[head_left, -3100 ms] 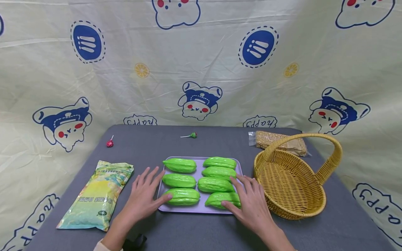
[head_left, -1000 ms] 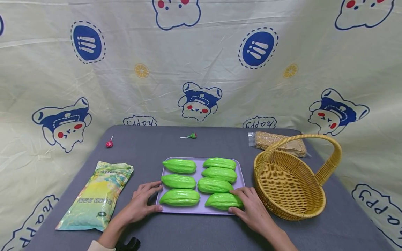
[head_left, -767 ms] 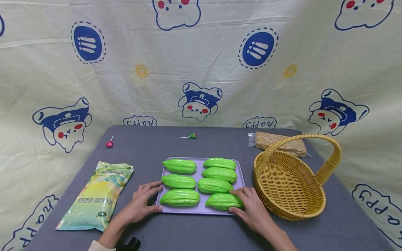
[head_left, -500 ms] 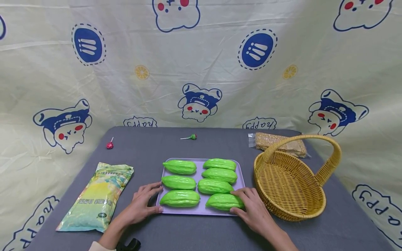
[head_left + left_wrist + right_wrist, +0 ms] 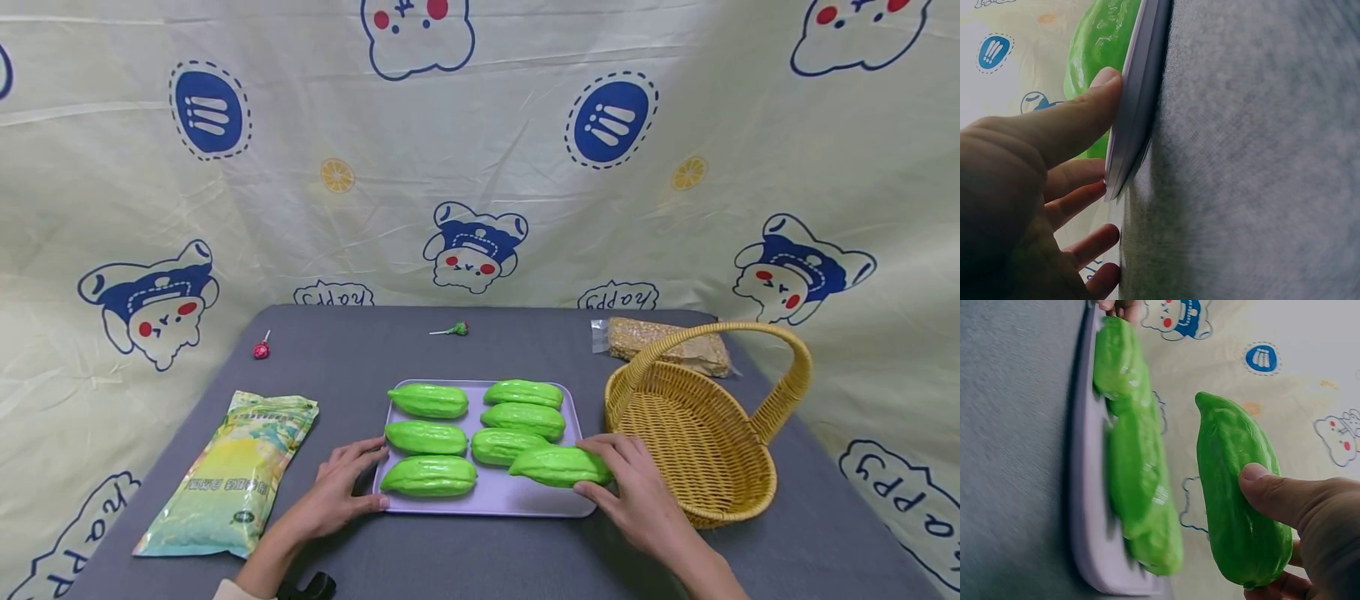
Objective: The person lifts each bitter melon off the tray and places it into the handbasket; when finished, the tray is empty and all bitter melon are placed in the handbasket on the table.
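Observation:
In the head view my right hand (image 5: 637,492) grips the wide end of a green bitter melon (image 5: 561,467), held over the right front of the lilac tray (image 5: 487,500). The right wrist view shows the thumb across this melon's (image 5: 1235,487) side and fingers behind its lower end, its pointed tip upward. My left hand (image 5: 341,487) rests at the tray's left front corner. Up close, its thumb and fingertips touch the rim (image 5: 1132,94), fingers spread and fairly straight. Several other bitter melons (image 5: 429,476) lie on the tray in two columns.
A wicker basket (image 5: 750,483) with a tall handle stands right of the tray, partly behind my right hand. Behind it lies a clear bag of grain (image 5: 660,342). At left is a printed pouch (image 5: 232,475). Red (image 5: 261,350) and green (image 5: 460,329) lollipops lie farther back.
My left hand has moved onto the tray's edge and stayed there. My right hand has taken hold of the front right bitter melon, lifted it and shifted it rightward.

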Available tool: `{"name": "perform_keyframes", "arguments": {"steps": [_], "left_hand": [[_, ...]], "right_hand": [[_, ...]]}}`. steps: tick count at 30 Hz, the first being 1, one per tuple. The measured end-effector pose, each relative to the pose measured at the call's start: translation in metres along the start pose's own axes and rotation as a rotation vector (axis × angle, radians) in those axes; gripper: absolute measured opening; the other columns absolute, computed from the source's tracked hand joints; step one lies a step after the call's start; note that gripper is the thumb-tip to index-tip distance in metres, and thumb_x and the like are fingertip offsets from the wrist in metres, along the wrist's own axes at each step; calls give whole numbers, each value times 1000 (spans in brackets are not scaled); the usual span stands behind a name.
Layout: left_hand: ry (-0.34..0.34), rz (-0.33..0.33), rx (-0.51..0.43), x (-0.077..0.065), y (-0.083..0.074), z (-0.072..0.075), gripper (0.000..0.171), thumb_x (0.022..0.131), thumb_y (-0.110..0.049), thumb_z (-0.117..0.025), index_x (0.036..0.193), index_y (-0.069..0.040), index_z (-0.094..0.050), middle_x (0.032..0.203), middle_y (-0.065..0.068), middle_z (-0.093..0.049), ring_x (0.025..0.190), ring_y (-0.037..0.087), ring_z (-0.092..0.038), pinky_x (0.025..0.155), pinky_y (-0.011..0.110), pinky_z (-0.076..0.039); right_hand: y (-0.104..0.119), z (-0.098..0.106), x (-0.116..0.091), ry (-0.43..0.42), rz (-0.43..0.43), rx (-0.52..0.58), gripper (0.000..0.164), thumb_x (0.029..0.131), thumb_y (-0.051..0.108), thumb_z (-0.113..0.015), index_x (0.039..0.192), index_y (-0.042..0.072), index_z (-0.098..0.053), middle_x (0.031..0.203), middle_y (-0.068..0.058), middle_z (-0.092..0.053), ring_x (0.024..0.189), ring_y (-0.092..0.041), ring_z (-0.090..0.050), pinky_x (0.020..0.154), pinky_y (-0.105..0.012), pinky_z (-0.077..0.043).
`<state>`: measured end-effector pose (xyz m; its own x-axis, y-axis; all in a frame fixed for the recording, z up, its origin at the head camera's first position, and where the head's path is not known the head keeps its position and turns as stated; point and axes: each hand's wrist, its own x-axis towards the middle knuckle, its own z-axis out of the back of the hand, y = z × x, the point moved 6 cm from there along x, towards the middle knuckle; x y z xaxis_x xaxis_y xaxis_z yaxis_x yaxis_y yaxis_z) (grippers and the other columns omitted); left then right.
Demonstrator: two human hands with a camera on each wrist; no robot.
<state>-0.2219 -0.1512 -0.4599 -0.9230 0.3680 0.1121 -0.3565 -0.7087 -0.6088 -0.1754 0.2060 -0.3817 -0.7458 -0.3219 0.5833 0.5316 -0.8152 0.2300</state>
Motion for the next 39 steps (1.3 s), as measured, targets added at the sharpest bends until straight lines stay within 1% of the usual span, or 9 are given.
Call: {"name": "perform_keyframes", "arguments": {"steps": [4,8,15,17,21,26,30,34,39], "left_hand": [[19,11,-10,0,0,0,67,75,-34,-76,132,-7,-54,144,10,-44,125,32,-39,85,41,-28],[30,13,-16,0,0,-1,67,76,-33,-76,133,-7,-53,145,10,-43,125,32,-38,86,42,-28],[32,18,-3,1,0,-1,67,76,-33,-76,133,-7,-52,145,9,-43,126,33,-38,86,43,-29],[34,20,-4,1,0,-1,67,76,-33,-76,134,-7,-52,145,9,-43,126,33,-38,86,44,-29],[39,26,-9,1,-1,-1,67,76,-33,-76,134,-8,-52,146,9,-42,126,33,-37,87,44,-29],[26,18,-5,0,-1,0,67,76,-33,-76,134,-7,-52,145,9,-43,126,33,-38,87,44,-29],[19,9,1,0,-1,0,67,76,-33,-76,133,-7,-52,144,10,-44,125,33,-39,87,45,-29],[24,20,-4,0,-1,0,68,76,-31,-76,134,-7,-52,145,9,-43,126,34,-38,88,47,-29],[19,15,1,0,-2,0,68,75,-31,-77,133,-6,-52,144,10,-44,126,34,-39,88,47,-29]], "right_hand": [[-5,15,2,-25,1,-2,55,62,16,-84,113,12,-65,108,1,-62,97,-12,-48,83,-23,-32],[-12,32,5,-57,1,-22,58,59,11,-85,114,9,-65,107,-2,-62,96,-15,-49,83,-25,-31],[-28,56,4,-78,-26,-71,58,61,11,-84,115,9,-64,106,-4,-62,94,-17,-46,81,-27,-30],[-35,63,2,-79,-50,-84,57,61,11,-84,115,9,-64,106,-6,-62,94,-18,-47,81,-28,-30],[-52,74,-2,-56,-133,-102,54,67,14,-82,117,7,-62,108,-9,-60,97,-24,-47,79,-35,-31],[-76,83,-4,-7,-244,-107,49,78,21,-76,121,5,-59,111,-16,-56,99,-32,-45,76,-49,-32],[-90,87,-4,24,-281,-126,49,81,23,-73,122,3,-57,113,-21,-55,101,-38,-45,78,-56,-33],[-102,91,-2,35,-296,-138,48,82,23,-72,122,0,-57,113,-24,-54,100,-40,-44,78,-57,-33],[-115,93,2,65,-309,-144,49,84,25,-70,122,-3,-56,112,-28,-54,100,-43,-44,79,-58,-33]]}}
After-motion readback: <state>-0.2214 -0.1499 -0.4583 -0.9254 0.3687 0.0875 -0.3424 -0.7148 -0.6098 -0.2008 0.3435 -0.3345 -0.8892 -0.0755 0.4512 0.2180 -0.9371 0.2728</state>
